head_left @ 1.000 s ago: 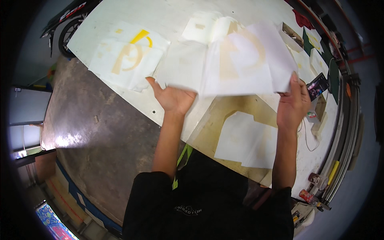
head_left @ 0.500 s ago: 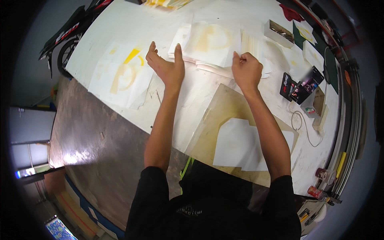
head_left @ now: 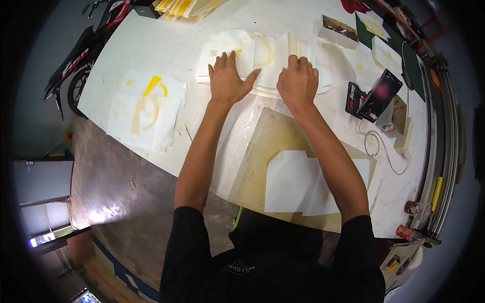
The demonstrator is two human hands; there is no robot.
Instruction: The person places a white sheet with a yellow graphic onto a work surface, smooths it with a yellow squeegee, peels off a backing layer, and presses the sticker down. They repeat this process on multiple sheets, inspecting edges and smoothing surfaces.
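A stack of thin white printed sheets [head_left: 222, 43], some with faint yellow shapes, spreads across the far middle of the table. My left hand [head_left: 230, 83] lies on the left part of it, palm down, fingers stretched out and thumb to the side. Curled closed, my right hand [head_left: 299, 83] rests at the near right edge of the stack, beside sheets [head_left: 299, 49] fanned into a row of edges. Its fingertips are hidden, so whatever they may grip does not show. Closer to me, a blank white sheet [head_left: 288, 182] lies on a yellowish translucent board [head_left: 247, 166], partly under my right forearm.
Loose printed sheets [head_left: 144, 113] lie at the left on the white table [head_left: 202, 131]. On the right stand a phone [head_left: 383, 96], a small box [head_left: 394, 118] and a cable [head_left: 376, 146]. An open tray [head_left: 338, 31] sits farther back. Yellow-and-white papers [head_left: 187, 7] lie at the far edge.
My left hand has come down from above the table onto the stack, fingers now flat. My right hand, still closed, has shifted slightly left. The stack's left part now lies flatter and wider.
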